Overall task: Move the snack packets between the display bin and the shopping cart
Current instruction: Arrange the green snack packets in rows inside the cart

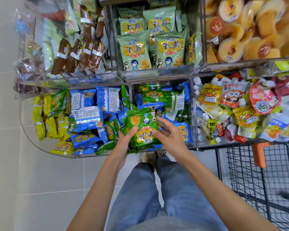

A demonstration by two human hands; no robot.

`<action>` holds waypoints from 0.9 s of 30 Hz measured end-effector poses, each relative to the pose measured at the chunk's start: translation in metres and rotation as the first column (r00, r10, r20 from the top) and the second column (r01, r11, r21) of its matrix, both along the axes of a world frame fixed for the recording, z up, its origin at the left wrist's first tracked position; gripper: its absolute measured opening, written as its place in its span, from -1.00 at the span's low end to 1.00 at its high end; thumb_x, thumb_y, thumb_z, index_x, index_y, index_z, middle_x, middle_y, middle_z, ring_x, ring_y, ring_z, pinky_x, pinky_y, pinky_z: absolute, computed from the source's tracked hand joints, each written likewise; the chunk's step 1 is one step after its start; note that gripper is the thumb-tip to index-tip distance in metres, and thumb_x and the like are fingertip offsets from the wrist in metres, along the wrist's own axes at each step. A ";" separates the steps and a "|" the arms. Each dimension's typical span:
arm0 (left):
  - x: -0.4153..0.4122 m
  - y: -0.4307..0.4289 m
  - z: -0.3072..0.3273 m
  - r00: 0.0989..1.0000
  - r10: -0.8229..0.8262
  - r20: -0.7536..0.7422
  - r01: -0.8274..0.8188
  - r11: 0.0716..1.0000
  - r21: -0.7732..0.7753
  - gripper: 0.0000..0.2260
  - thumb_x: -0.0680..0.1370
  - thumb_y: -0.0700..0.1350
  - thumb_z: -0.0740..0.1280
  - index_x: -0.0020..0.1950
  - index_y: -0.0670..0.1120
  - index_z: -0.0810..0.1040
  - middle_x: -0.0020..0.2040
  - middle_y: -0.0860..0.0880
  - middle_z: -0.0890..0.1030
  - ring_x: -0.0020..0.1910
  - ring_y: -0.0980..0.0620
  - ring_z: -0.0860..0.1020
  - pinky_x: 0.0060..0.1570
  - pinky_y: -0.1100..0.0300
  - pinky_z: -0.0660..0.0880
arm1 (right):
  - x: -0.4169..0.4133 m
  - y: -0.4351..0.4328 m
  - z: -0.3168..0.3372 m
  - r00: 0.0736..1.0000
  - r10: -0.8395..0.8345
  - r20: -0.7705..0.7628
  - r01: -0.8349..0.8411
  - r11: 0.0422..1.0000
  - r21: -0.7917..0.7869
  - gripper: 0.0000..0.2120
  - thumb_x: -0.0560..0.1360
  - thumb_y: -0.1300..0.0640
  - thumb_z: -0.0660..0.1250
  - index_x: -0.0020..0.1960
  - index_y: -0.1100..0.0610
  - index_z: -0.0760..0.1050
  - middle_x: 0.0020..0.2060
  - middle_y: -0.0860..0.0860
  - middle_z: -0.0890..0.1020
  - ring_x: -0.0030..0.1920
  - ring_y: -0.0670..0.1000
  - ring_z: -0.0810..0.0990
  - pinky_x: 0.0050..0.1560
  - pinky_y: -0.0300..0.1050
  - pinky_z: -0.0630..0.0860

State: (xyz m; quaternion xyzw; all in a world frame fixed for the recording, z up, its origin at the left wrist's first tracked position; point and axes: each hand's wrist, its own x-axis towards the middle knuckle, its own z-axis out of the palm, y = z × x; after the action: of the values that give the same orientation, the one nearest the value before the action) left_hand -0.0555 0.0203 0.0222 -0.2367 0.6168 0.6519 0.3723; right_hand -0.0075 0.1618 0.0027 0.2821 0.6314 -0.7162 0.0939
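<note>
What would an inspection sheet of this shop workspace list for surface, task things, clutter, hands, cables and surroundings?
Surface: clear display bin, divided, in two tiers.
Job's things: green snack packets, a stack at the bin's front; blue packets around it; black wire shopping cart at the right.
Clutter: yellow packets left, jelly pouches right; brown sticks, pale green packets and orange cups above.
Hands: left hand grips the stack's left side; right hand touches its right side, fingers loose.
Cables: nothing seen.
Surroundings: grey tiled floor, the person's jeans.
</note>
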 end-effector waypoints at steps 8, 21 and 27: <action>0.004 0.007 -0.003 0.996 0.071 0.056 -0.070 0.997 -0.013 -0.11 0.14 0.10 0.47 0.43 -0.11 0.33 0.28 -0.19 0.54 0.23 -0.16 0.53 0.15 -0.01 0.50 | -0.008 0.021 0.000 0.989 0.148 0.017 -0.146 0.985 -0.096 -0.67 0.45 0.23 0.39 0.18 -0.01 0.51 0.05 -0.06 0.59 0.01 -0.19 0.58 -0.01 -0.33 0.52; -0.006 0.014 -0.011 0.976 0.190 0.107 -0.191 0.982 -0.003 -0.05 0.08 0.13 0.49 0.43 -0.11 0.33 0.28 -0.17 0.54 0.25 -0.14 0.52 0.25 -0.06 0.45 | -0.085 0.053 -0.075 0.891 -0.291 0.349 -0.065 0.679 0.732 -0.06 0.30 -0.01 0.53 0.45 0.23 0.04 0.30 0.26 0.23 0.28 0.26 0.28 0.20 0.09 0.36; -0.003 0.012 -0.015 0.980 0.161 0.117 -0.161 0.987 -0.011 0.16 -0.12 0.28 0.58 0.41 -0.10 0.36 0.22 -0.15 0.59 0.18 -0.12 0.57 -0.02 0.09 0.59 | -0.090 0.052 -0.088 0.880 -0.364 0.306 0.034 0.690 0.723 -0.12 0.30 0.04 0.53 0.43 0.21 0.10 0.28 0.26 0.28 0.25 0.28 0.34 0.19 0.13 0.38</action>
State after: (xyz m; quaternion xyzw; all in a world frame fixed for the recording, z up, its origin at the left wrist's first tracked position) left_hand -0.0580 0.0325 0.0070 -0.3240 0.5731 0.6645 0.3536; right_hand -0.0978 0.2134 -0.0856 0.5140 0.7825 -0.3497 0.0355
